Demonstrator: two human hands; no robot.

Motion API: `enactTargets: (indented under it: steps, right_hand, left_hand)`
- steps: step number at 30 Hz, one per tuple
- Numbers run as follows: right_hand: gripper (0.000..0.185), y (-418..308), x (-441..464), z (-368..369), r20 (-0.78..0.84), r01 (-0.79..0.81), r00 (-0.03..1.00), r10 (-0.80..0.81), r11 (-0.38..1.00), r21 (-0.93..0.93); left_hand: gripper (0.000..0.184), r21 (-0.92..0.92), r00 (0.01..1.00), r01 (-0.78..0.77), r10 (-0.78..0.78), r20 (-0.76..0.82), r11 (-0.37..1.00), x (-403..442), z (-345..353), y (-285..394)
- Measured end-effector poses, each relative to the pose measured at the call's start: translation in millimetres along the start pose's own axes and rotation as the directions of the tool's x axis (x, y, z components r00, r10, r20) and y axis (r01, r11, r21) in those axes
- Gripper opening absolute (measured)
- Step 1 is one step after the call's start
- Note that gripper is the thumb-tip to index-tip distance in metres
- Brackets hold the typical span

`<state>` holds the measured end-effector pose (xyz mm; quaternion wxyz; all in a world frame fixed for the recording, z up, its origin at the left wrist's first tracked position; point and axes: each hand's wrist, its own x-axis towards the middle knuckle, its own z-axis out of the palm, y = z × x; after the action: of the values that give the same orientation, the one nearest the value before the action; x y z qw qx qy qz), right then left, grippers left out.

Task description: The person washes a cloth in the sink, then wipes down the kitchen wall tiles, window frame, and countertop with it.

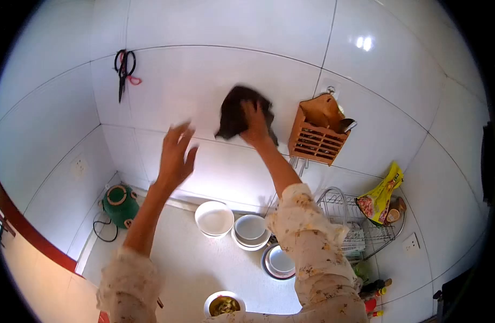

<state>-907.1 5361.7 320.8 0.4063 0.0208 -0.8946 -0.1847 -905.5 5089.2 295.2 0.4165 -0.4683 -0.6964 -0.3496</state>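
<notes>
A dark cloth is spread against the white tiled wall, and my right hand presses on it from the front with bent, slightly blurred fingers. Part of the cloth hangs out below the wrist. To the left, my left hand is raised with fingers apart and nothing in it. Motion smears its fingertips a little, and I cannot tell whether they touch the wall. The cloth lies between my left hand and a brown slatted utensil holder on the wall.
Scissors hang upper left. Below stand a green pot-like object, white bowls, stacked bowls, more bowls and a food-filled bowl. A wire rack with a yellow packet is right, above several bottles.
</notes>
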Motion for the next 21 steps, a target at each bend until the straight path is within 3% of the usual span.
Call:
enactTargets:
  steps: [1, 2, 3, 4, 5, 6, 7, 9, 11, 12, 14, 15, 16, 17, 18, 19, 21]
  right_hand:
    - [0.055, -14.5, -18.5, 10.1, 0.253, -0.075, 0.966, 0.051, 0.994, 0.086]
    - [0.055, -20.4, -28.9, 16.8, 0.258, -0.073, 0.965, 0.047, 0.993, 0.095]
    - [0.054, -17.7, -37.6, 21.6, 0.313, 0.016, 0.948, -0.050, 0.994, 0.112]
    - [0.052, -6.8, -37.2, 29.3, 0.254, 0.132, 0.956, -0.148, 0.988, 0.082]
    - [0.050, 4.0, -36.7, 36.7, 0.191, 0.242, 0.951, -0.245, 0.970, 0.039]
    - [0.045, -2.6, -3.0, -17.9, 0.327, 0.095, 0.938, -0.113, 0.993, 0.070]
    - [0.041, 19.1, 14.8, -5.6, -0.082, 0.187, 0.979, -0.185, 0.982, 0.025]
    - [0.046, 25.7, 63.0, -60.1, -0.195, -0.029, 0.980, 0.038, 0.998, 0.048]
    - [0.055, 33.3, 92.4, -75.1, -0.538, -0.182, 0.840, 0.062, 0.968, -0.174]
    - [0.055, 27.6, 85.6, -65.9, -0.523, -0.181, 0.850, 0.066, 0.968, -0.173]
    - [0.062, 5.8, 68.7, -49.3, -0.572, -0.213, 0.812, 0.115, 0.971, -0.106]
    - [0.064, -12.0, 41.9, -37.9, -0.433, -0.236, 0.888, 0.156, 0.962, -0.139]
    - [0.063, -24.1, 8.6, -6.7, -0.293, -0.227, 0.943, 0.158, 0.949, -0.218]
    - [0.059, -30.6, -33.2, 26.4, -0.047, -0.124, 0.992, 0.115, 0.959, -0.257]
    - [0.058, -36.4, -67.8, 40.5, 0.282, -0.088, 0.951, 0.130, 0.984, -0.155]
    - [0.058, -26.1, -107.0, 103.6, 0.122, -0.100, 0.988, 0.098, 0.995, 0.013]
    - [0.057, -24.8, -125.8, 61.0, 0.545, -0.357, 0.803, 0.241, 0.927, 0.117]
  left_hand:
    - [0.042, -0.010, 0.999, 0.043, -0.042, 0.028, 0.999, -38.9, -24.5, 11.6]
    - [0.043, 0.021, 0.997, 0.059, -0.059, 0.042, 0.998, -78.6, -50.7, 27.9]
    - [0.044, 0.055, 0.979, 0.142, -0.148, 0.142, 0.988, -122.4, -78.4, 45.7]
    - [0.044, 0.040, 0.971, 0.172, -0.176, 0.159, 0.984, -168.3, -98.9, 57.5]
    - [0.044, 0.070, 0.885, 0.354, -0.358, 0.298, 0.933, -206.8, -126.3, 76.4]
    - [0.047, 0.109, 0.868, 0.335, -0.352, 0.350, 0.936, -240.2, -150.4, 84.9]
    - [0.046, 0.144, 0.843, 0.385, -0.411, 0.348, 0.912, -259.9, -174.7, 100.2]
    - [0.031, 0.298, 0.667, 0.644, -0.708, 0.232, 0.704, -280.7, -208.8, 133.4]
    - [0.031, 0.198, 0.339, 0.917, -0.938, 0.071, 0.347, -295.3, -233.9, 151.0]
    - [0.031, 0.206, 0.328, 0.918, -0.941, 0.083, 0.338, -302.8, -242.4, 152.4]
    - [0.025, 0.584, 0.761, 0.566, -0.641, -0.099, 0.582, -317.8, -251.8, 148.7]
    - [0.025, 0.582, 0.759, 0.568, -0.645, -0.095, 0.582, -328.1, -250.7, 152.6]
    - [0.026, 0.537, 0.655, 0.682, -0.742, -0.143, 0.498, -339.4, -250.2, 153.6]
    - [0.027, 0.486, 0.537, 0.779, -0.823, -0.188, 0.397, -344.8, -250.8, 152.6]
    - [0.029, 0.465, 0.541, 0.769, -0.834, -0.110, 0.438, -336.8, -253.2, 155.3]
    - [0.029, 0.467, 0.551, 0.763, -0.827, -0.111, 0.446, -329.4, -256.4, 157.0]
    - [0.024, 0.518, 0.640, 0.659, -0.769, -0.005, 0.545, -319.4, -263.1, 158.1]
